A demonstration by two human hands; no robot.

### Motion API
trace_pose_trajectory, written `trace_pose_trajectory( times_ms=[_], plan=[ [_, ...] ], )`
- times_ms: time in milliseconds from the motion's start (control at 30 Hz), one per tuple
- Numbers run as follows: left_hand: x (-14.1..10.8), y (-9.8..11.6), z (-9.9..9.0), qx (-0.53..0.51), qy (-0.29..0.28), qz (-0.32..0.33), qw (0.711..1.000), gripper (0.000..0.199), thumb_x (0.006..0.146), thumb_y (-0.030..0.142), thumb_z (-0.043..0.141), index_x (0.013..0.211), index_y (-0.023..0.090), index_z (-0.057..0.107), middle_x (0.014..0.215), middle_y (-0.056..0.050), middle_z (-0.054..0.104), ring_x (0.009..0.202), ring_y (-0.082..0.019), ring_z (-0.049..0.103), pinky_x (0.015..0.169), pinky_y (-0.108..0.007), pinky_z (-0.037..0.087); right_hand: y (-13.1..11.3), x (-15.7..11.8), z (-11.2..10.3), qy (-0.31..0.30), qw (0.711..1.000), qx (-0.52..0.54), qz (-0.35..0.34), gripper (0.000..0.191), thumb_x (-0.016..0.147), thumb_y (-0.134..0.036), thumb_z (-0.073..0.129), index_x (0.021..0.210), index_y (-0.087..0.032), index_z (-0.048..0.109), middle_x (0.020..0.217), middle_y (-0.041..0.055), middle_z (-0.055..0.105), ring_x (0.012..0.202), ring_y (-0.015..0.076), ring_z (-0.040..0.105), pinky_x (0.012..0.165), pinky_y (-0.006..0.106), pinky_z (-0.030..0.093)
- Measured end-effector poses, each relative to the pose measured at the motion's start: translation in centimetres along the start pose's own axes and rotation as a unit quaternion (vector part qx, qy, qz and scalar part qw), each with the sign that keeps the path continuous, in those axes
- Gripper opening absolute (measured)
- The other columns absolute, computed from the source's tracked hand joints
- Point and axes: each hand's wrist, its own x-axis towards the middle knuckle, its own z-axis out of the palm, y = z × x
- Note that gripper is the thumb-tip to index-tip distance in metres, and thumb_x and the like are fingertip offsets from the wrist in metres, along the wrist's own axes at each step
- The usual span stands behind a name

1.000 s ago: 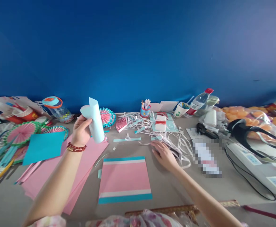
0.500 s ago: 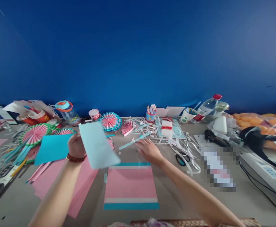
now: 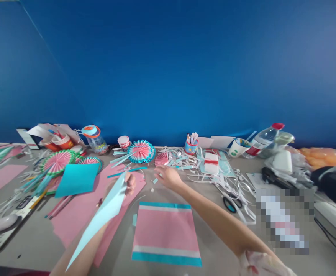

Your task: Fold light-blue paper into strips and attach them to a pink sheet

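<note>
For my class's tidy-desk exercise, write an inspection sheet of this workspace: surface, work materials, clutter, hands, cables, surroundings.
Surface: grey table, one small dark mark near the front left.
Work materials: pale blue sheet, raised; striped pink-and-blue piece, flat; pink sheets beneath a turquoise sheet.
Clutter: paper strips, paper rosettes, scissors among strips.
Hands: left hand holds the pale blue sheet; right hand is near small scraps.
Cables: black cable at far right.
Surroundings: blue wall behind; other people, nothing seen.
</note>
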Motion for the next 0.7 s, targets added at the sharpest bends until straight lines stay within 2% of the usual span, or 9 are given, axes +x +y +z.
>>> trace_pose_trajectory(
  times_ms=[100,167,233,333,467,567,700],
  plan=[
    [0.3,-2.4,0.7,0.014,-0.097,-0.05,0.994,0.024,0.07,0.032,0.072,0.066,0.017,0.053,0.072,-0.005,0.056,0.058,-0.016,0.056,0.047,-0.026,0.047,0.3,3.8,-0.7,0.044,0.998,0.01,0.04,0.035,0.098,-0.032,0.041,0.129,-0.024,0.054,0.124,0.0074,0.061,0.096,0.0186,0.063,0.081,0.027,0.048],
    [0.4,-3.5,1.0,0.019,-0.136,-0.062,0.989,0.021,0.069,0.03,0.072,0.07,0.015,0.057,0.074,-0.005,0.056,0.06,-0.015,0.057,0.051,-0.025,0.047,0.5,6.3,-1.1,0.072,0.996,0.011,0.06,0.039,0.097,-0.035,0.042,0.134,-0.022,0.051,0.128,0.0105,0.057,0.103,0.0215,0.061,0.083,0.029,0.047],
    [0.4,-4.1,1.0,0.024,-0.158,-0.062,0.985,0.018,0.071,0.027,0.071,0.076,0.014,0.06,0.075,-0.005,0.057,0.061,-0.014,0.057,0.054,-0.025,0.048,0.6,8.4,-1.5,0.089,0.994,0.013,0.068,0.04,0.095,-0.03,0.045,0.132,-0.02,0.052,0.126,0.0117,0.057,0.108,0.0239,0.057,0.088,0.031,0.045],
    [0.4,-4.2,0.8,0.024,-0.172,-0.047,0.984,0.016,0.073,0.027,0.069,0.079,0.014,0.061,0.076,-0.004,0.058,0.061,-0.013,0.057,0.057,-0.024,0.048,1.2,10.5,-1.6,0.091,0.994,0.023,0.061,0.034,0.089,-0.021,0.049,0.121,-0.021,0.062,0.118,0.0099,0.06,0.105,0.0233,0.058,0.087,0.03,0.044],
    [0.5,-4.1,0.6,0.017,-0.185,-0.034,0.982,0.018,0.072,0.028,0.071,0.074,0.014,0.06,0.074,-0.003,0.058,0.059,-0.012,0.056,0.055,-0.023,0.045,2.1,11.6,-1.6,0.081,0.995,0.042,0.04,0.027,0.083,-0.019,0.055,0.105,-0.022,0.07,0.105,0.0073,0.065,0.096,0.0217,0.06,0.08,0.027,0.044],
    [0.8,-4.4,0.4,0.015,-0.186,-0.031,0.982,0.015,0.074,0.026,0.07,0.079,0.013,0.063,0.074,-0.004,0.061,0.057,-0.012,0.057,0.054,-0.022,0.043,2.6,11.6,-1.7,0.082,0.994,0.063,0.026,0.02,0.08,-0.016,0.056,0.091,-0.022,0.071,0.097,0.0052,0.067,0.092,0.0201,0.06,0.077,0.026,0.043],
    [1.2,-5.0,-0.1,0.015,-0.168,-0.028,0.985,0.017,0.078,0.021,0.065,0.093,0.011,0.067,0.081,-0.008,0.068,0.069,-0.019,0.065,0.067,-0.028,0.047,3.2,11.2,-2.1,0.105,0.988,0.107,0.034,0.019,0.08,-0.015,0.052,0.089,-0.021,0.068,0.094,0.003,0.068,0.085,0.0169,0.062,0.072,0.024,0.043]
  ],
)
